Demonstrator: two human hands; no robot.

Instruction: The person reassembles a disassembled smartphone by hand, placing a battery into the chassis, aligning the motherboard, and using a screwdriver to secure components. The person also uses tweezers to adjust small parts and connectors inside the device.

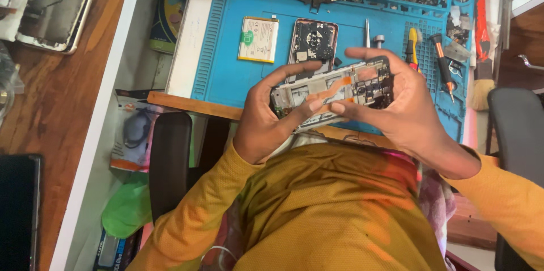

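We hold an opened phone body [334, 92], circuit side up, between both hands above the near edge of the blue repair mat [226, 61] on the counter: our left hand [266, 118] curls closed around its left end, and our right hand [396, 107] clasps its right end. On the mat behind it lie a flat battery [258, 39], a second phone shell [313, 41] and screwdrivers [442, 61].

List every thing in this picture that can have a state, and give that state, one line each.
opened phone: back off, circuitry bare, held in both hands
left hand: gripping the phone's left end
right hand: gripping its right end
battery: out, flat on the blue mat
second phone body: open, lying on the mat
screwdrivers: lying unused
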